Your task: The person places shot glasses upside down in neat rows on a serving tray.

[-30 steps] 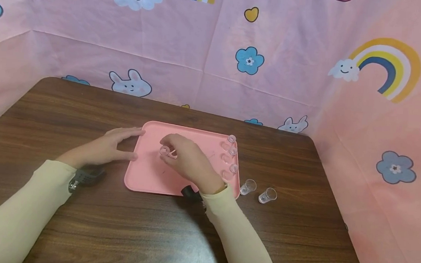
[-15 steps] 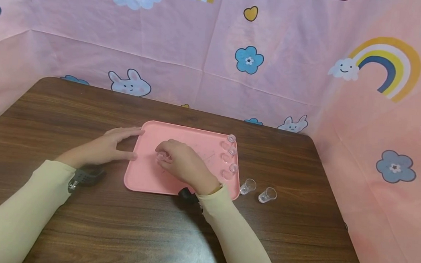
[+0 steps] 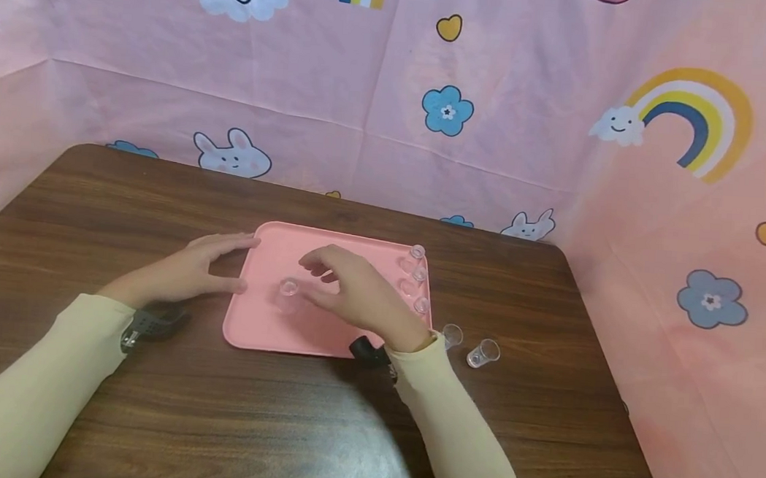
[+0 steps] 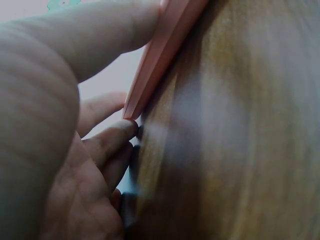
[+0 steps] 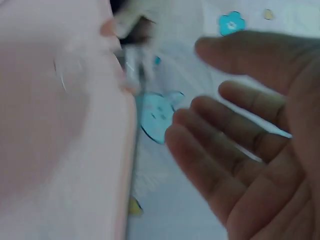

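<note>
A small clear cup (image 3: 288, 299) stands upside down on the left part of the pink tray (image 3: 265, 334). My right hand (image 3: 360, 292) hovers just right of it, fingers spread and holding nothing, the thumb tip close to the cup. The right wrist view, blurred, shows the faint outline of that cup (image 5: 70, 72) apart from the loosely bent fingers (image 5: 200, 165). At the tray's left side my left hand (image 3: 187, 267) lies with thumb and fingers parted, fingertips at the rim. The left wrist view shows these fingertips touching the tray's edge (image 4: 152, 75).
Along the tray's right side stand three more clear cups (image 3: 419, 275) in a row, also upside down. Beyond that side, two upright clear cups (image 3: 483, 353) are on the brown wooden table (image 3: 247, 421), one partly behind the right sleeve (image 3: 460, 419). Patterned pink cloth (image 3: 326, 89) hangs behind.
The right hand sets the cup down, lets go of it and draws back to the right with fingers spreading. The left hand keeps its place at the tray.
</note>
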`<state>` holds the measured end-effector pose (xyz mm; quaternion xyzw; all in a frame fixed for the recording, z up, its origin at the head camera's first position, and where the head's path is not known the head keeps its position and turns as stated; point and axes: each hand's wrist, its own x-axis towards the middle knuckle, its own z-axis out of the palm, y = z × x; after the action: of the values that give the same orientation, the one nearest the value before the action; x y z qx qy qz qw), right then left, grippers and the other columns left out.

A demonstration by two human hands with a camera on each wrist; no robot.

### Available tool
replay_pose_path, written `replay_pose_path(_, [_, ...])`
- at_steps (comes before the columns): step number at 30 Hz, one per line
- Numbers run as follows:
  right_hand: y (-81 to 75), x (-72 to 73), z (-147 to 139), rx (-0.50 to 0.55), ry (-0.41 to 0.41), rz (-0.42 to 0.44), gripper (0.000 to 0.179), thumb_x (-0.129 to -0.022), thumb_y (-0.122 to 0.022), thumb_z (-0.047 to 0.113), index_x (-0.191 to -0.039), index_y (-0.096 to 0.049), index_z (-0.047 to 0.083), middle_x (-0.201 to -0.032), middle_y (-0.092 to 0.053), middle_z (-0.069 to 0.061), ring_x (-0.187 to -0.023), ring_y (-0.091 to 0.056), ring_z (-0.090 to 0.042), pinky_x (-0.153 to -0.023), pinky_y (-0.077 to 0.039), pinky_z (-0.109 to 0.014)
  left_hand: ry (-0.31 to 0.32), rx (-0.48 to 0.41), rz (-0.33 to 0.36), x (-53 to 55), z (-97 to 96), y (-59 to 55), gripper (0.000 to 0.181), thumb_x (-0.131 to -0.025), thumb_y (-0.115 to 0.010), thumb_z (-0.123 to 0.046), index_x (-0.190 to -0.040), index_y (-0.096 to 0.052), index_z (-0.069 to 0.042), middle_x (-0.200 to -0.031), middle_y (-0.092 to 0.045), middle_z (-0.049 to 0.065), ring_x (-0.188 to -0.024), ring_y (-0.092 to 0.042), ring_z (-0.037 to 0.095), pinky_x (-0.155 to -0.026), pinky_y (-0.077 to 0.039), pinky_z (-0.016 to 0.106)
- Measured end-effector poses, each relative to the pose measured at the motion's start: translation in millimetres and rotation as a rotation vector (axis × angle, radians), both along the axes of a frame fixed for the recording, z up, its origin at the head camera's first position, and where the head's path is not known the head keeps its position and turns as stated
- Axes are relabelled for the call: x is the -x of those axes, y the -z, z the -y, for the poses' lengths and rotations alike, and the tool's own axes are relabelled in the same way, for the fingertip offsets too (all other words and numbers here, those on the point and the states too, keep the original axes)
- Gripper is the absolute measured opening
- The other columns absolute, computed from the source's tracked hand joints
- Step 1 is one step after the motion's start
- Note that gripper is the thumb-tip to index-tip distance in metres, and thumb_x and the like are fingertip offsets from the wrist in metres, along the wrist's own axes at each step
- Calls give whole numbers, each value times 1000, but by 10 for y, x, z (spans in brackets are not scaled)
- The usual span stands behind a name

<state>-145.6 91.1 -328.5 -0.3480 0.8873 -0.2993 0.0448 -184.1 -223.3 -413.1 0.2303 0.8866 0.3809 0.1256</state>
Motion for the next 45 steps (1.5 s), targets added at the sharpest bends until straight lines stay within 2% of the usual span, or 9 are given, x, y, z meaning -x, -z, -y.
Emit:
replay_pose_path(4, [-193,-64,-514,137,-22,-23,36,-92,-81,14,-124,-67,5,-119,-69,-6,-110,-67,-19,-99,-55,-28,0,-6,-3,6,-6,24,84,-90,-80,-42,-159,-40,-13,-166,-31,19,-153,-21,47,-115,-19,77])
replay_pose_path(7, [-270,-118,-974,200,31,-4,34,-91,-82,12,-122,-68,9,-119,-70,-2,-112,-67,-19,-99,-56,-36,1,-9,-5,6,-7,31,84,-91,-80,-41,-159,-40,-13,-165,-32,20,-153,-21,47,-116,-19,76])
replay_pose_path(12, [-237,-231,-1652,147,178,66,39,-91,-83,20,-126,-67,22,-126,-68,6,-123,-62,-19,-107,-49,-48,3,-18,-12,-2,-6,11,83,-91,-80,-40,-159,-41,-13,-165,-32,20,-152,-21,48,-115,-19,77])
replay_pose_path(17, [-55,-325,-2038,49,179,110,46,-89,-85,24,-130,-65,23,-131,-66,0,-130,-57,-21,-111,-44,-57,-1,-17,-15,0,-2,-2,83,-91,-80,-39,-159,-41,-12,-165,-33,20,-152,-23,47,-115,-21,76])
replay_pose_path(21, [122,-355,-2141,34,122,157,50,-88,-85,23,-132,-64,14,-131,-66,-7,-125,-60,-29,-100,-53,-54,-10,-7,-7,-8,8,-10,83,-90,-80,-39,-159,-40,-14,-165,-32,19,-153,-21,47,-115,-19,76])
replay_pose_path(24, [214,-368,-2157,39,111,220,50,-87,-86,21,-131,-64,9,-126,-67,-7,-100,-69,-29,-77,-63,-42,-1,-5,-13,-9,7,-10,83,-91,-80,-40,-159,-40,-13,-165,-32,20,-152,-22,48,-115,-19,77])
replay_pose_path(28, [286,-365,-2160,26,112,269,46,-88,-86,21,-127,-66,8,-117,-68,-3,-71,-69,-20,-58,-61,-32,1,-15,-18,-2,0,7,82,-91,-80,-39,-158,-41,-13,-165,-33,19,-152,-22,47,-115,-20,76])
replay_pose_path(40, [327,-331,-2114,12,169,328,33,-90,-83,20,-120,-69,16,-107,-68,-4,-61,-64,-20,-52,-60,-34,-27,-25,-11,8,-1,61,82,-90,-80,-41,-159,-42,-17,-166,-33,15,-154,-21,44,-117,-18,74])
replay_pose_path(45, [316,-315,-2085,-3,165,290,33,-90,-83,17,-120,-69,15,-105,-67,-1,-71,-62,-16,-49,-57,-31,-30,-18,-2,-1,-3,40,82,-90,-80,-42,-159,-42,-17,-167,-31,16,-153,-19,46,-116,-16,77])
